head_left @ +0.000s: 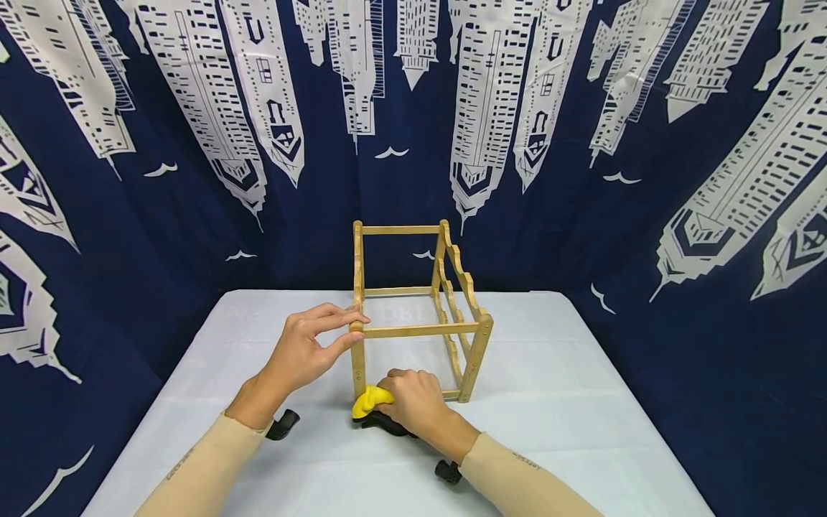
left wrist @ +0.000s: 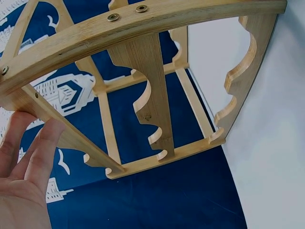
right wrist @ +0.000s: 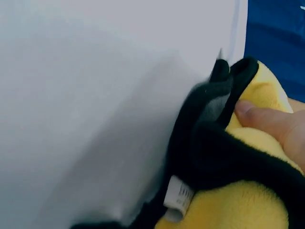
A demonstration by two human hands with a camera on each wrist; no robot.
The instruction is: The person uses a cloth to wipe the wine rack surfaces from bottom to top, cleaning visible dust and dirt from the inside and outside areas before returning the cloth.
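Observation:
A light wooden rack (head_left: 420, 330) with scalloped rails stands on the white table. My left hand (head_left: 309, 348) holds its near left top corner between thumb and fingers; in the left wrist view the fingertips lie against the wood. Low by the front left leg, my right hand (head_left: 416, 403) grips a yellow cloth (head_left: 370, 401) with black edging. The cloth is bunched up, and part of its dark edge hangs toward the tabletop. In the right wrist view, a finger presses into the yellow fabric (right wrist: 252, 205), and a small white label (right wrist: 178, 195) sticks out from the edging.
The white table (head_left: 549, 402) extends around the rack on both sides. Behind it hangs a dark blue curtain (head_left: 400, 187) printed with white buildings. Small black devices (head_left: 283, 425) show at both wrists.

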